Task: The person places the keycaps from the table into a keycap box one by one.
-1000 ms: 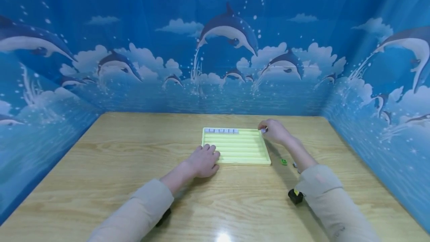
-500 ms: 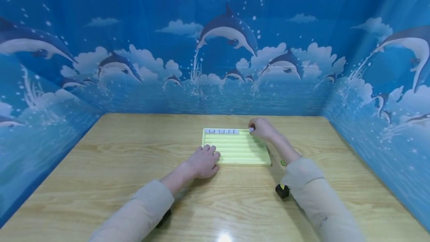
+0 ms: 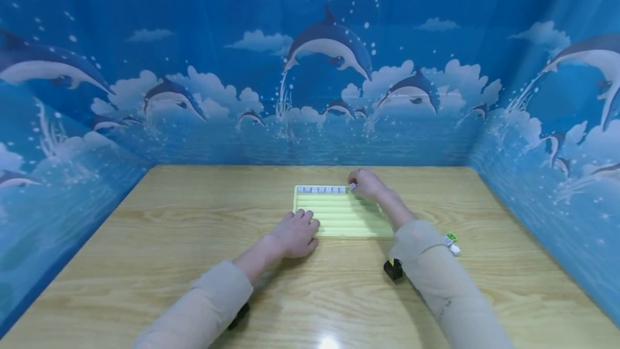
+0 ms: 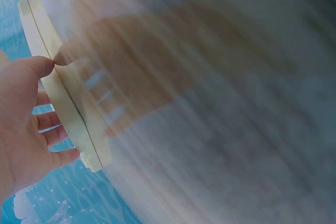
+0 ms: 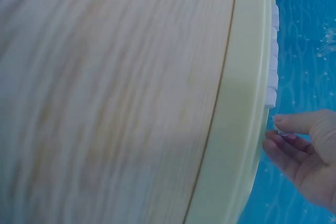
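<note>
A pale yellow tray [image 3: 346, 217] with ridged rows lies on the table. Along its back row stand several small white tiles [image 3: 322, 190], touching side by side from the left end. My right hand [image 3: 366, 184] is over the back edge, just right of that row. Between its thumb and fingertips it pinches one white tile [image 3: 352, 186], mostly covered by the fingers in the right wrist view. My left hand [image 3: 295, 235] holds the tray's front left corner. In the left wrist view its thumb [image 4: 39, 65] presses the outer wall while the fingers reach over the rim.
Right of the tray, beside my right sleeve [image 3: 418, 238], lie a green piece [image 3: 451, 236] and white pieces [image 3: 454, 250]; others may be hidden under the arm. A dolphin-print curtain [image 3: 310, 123] borders the wooden table [image 3: 203, 214] behind and at both sides.
My right hand has moved left along the tray's back edge, carrying the tile close to the row's end. Loose pieces show beside the sleeve, which now hides others. My left hand stays put.
</note>
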The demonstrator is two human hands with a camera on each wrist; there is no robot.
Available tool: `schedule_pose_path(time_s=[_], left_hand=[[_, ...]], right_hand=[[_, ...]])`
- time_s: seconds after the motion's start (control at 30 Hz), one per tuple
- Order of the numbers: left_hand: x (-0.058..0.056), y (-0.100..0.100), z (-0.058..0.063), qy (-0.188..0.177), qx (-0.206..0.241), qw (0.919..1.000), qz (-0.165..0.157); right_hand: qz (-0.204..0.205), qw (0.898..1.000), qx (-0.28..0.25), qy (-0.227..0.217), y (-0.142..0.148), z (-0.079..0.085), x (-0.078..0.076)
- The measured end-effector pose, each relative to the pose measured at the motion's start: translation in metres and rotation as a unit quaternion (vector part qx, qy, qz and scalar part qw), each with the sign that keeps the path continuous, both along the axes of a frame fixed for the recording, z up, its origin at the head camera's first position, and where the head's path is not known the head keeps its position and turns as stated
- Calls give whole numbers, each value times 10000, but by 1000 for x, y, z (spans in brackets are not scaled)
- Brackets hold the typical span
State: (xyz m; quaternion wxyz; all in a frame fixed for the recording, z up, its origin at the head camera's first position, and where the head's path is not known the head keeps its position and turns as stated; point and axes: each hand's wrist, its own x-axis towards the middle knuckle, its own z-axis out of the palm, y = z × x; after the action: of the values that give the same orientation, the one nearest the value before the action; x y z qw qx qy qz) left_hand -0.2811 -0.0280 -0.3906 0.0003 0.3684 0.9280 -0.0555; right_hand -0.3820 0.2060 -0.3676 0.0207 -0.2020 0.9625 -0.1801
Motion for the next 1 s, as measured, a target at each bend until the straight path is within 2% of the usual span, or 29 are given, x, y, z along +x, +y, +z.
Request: schedule_pose_path(time_s=[0.4, 0.67, 1.0], left_hand=[[0, 0, -1, -62, 34, 10000, 57], [-1, 0, -1, 10, -24, 10000, 9], [0, 0, -2, 66, -47, 10000, 22]], right_hand=[[-267, 9994, 148, -158, -9, -3, -3], [-187, 9994, 263, -107, -9, -4, -3], [-299, 9991, 236, -194, -11, -7, -5]])
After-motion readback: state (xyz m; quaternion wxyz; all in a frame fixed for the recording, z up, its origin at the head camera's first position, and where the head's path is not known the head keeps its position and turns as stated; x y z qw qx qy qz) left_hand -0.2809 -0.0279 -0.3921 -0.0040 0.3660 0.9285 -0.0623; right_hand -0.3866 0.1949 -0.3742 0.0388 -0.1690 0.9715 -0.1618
